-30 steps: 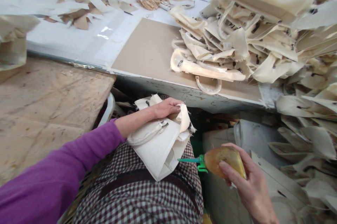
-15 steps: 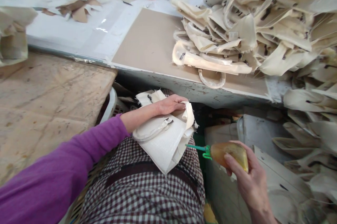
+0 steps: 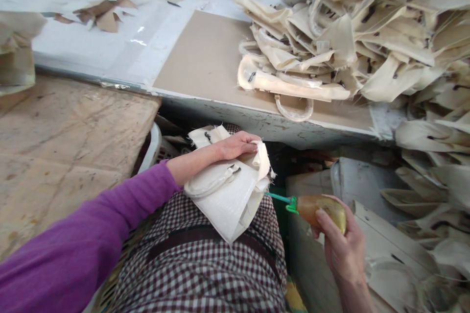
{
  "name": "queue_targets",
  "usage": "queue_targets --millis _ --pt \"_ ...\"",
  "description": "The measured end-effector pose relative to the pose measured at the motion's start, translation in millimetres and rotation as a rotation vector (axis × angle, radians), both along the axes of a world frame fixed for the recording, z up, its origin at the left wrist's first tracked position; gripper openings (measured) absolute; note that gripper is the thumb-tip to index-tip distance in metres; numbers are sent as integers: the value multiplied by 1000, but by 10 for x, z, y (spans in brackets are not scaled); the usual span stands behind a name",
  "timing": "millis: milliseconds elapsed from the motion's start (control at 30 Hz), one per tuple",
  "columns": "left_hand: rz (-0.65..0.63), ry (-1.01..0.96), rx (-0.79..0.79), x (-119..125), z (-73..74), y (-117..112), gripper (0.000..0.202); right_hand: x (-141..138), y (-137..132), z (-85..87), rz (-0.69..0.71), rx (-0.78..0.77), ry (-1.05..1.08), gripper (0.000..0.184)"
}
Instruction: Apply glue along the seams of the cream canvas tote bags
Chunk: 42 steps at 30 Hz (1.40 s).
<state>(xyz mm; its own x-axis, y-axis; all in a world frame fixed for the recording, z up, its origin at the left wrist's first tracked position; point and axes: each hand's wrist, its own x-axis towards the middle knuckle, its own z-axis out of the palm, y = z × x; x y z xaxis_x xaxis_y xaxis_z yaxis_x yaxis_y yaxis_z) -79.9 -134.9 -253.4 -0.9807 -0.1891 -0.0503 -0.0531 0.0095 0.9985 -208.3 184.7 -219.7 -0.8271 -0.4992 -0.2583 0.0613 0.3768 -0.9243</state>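
A cream fabric bag (image 3: 229, 195) with a curved handle lies on my lap, over a checked apron. My left hand (image 3: 237, 145) presses on its upper edge and holds a folded flap back. My right hand (image 3: 340, 244) grips a yellowish glue squeeze bottle (image 3: 323, 206) with a green nozzle. The nozzle tip sits at the bag's right edge, just under the folded flap.
A large heap of cream bags (image 3: 352, 43) covers the right of the worktable (image 3: 205, 63) and spills down the right side. A brown board (image 3: 66, 132) lies at the left. Fabric scraps (image 3: 99, 9) are at the back. A grey box (image 3: 348, 185) sits below the table.
My right hand has brought the bottle up and left, so the nozzle now reaches the bag's edge. My left hand stays on the bag.
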Motion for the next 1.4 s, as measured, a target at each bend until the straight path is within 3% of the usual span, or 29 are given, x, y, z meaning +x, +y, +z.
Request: queue_targets --millis 200,467,600,733,900,1033,1133,1200,1400 --pt "0 -21 -20 8 -7 -11 45 -3 -100 9 -15 38 95 60" --pt "-4 -21 -46 2 -2 24 46 71 34 99 164 135 -139 60" --pt "6 21 -79 28 71 4 52 145 28 97 63 -16 -293 57" --pt "155 89 -140 80 268 -119 55 149 39 117 -174 -257 -375 47" --pt "513 401 -265 213 583 -186 37 122 100 250 -320 -436 -308 39" --pt "722 460 -525 461 678 35 16 109 165 251 -359 -487 -272 41" --pt "693 474 -871 716 610 306 11 85 272 151 -435 -451 -299 49" --pt "631 458 -997 887 545 493 13 66 376 61 -449 -419 -314 58" --pt "638 229 -796 1177 513 795 21 134 469 -65 -197 -250 -317 61"
